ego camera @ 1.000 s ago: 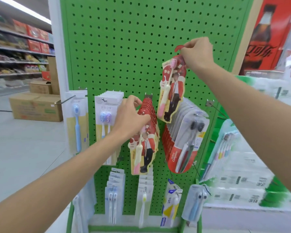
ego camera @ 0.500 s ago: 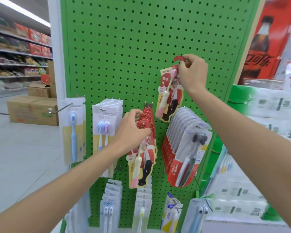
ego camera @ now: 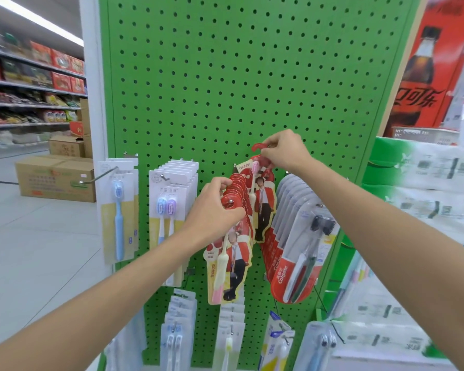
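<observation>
My right hand (ego camera: 284, 151) pinches the red hook tab of one pack (ego camera: 264, 207), fingers curled tight on it. The pack hangs upright against the pegboard (ego camera: 225, 76), its top a little higher than the row (ego camera: 233, 263) of like packs on their peg. It sits between that row and the Colgate packs (ego camera: 292, 263). My left hand (ego camera: 214, 210) grips the red tops at the front of the row, thumb and fingers closed round them near the peg's tip.

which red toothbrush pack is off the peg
The lone pack the right hand pinches by its top, raised above the rest; the stacked packs hang on the peg, held by the left hand.
</observation>
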Demonstrator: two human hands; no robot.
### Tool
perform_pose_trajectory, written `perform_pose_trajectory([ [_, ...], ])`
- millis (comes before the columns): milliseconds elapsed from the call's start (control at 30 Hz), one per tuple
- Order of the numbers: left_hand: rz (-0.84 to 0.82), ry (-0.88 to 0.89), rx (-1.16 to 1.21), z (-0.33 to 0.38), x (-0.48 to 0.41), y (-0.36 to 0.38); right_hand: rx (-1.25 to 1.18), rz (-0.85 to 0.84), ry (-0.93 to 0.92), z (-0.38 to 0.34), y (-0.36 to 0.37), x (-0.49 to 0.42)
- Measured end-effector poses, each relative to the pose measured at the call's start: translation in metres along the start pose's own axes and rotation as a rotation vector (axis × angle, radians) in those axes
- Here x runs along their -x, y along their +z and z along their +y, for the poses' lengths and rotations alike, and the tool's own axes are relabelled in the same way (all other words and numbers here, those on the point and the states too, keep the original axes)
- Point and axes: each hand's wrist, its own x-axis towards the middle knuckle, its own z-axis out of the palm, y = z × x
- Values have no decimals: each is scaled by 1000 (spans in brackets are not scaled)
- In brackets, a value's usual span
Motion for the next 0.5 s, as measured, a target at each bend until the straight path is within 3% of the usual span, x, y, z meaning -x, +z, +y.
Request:
perform_pose_trajectory([
  [167,-5,2,21,-4,0,-1,86,-91,3,1,-7,-3],
  [500,-21,-5,17,-2,-1,-3,165,-93,-11,6,-4,9],
])
